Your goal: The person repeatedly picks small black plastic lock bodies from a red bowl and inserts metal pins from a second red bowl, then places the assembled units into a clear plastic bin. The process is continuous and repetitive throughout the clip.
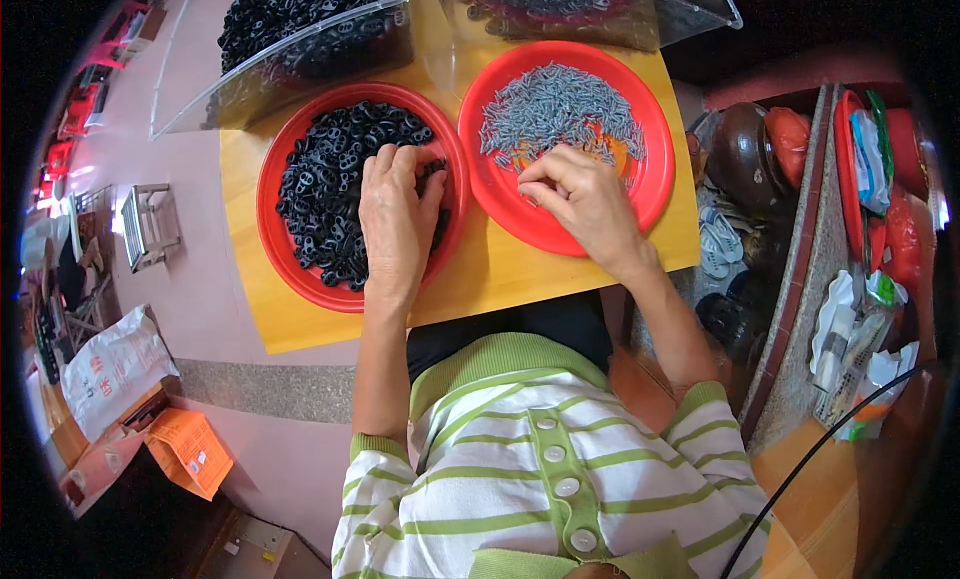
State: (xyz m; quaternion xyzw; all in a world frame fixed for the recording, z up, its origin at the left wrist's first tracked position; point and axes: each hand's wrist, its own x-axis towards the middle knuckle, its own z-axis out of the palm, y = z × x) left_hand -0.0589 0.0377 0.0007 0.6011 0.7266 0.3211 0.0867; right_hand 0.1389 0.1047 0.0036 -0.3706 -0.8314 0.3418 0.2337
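Observation:
My left hand [393, 214] is over the right side of a red round basin [270, 241] heaped with small black plastic pieces [325, 179], each with holes in it. Its fingers are curled, and a black piece shows between thumb and forefinger. To the right, a red plate [530, 231] holds many small grey metal screws [560, 109]. My right hand [580, 201] hangs above the plate's near part, thumb and forefinger pinched together. Whatever is between those fingertips is too small to make out.
Behind the basin and plate, a clear plastic bin [385, 44] holds more black pieces, and another clear bin [620, 19] stands beside it. Both dishes rest on a yellow wooden table [300, 324]. A brown jar [745, 154] and bags crowd the right; a metal stool [148, 224] stands left.

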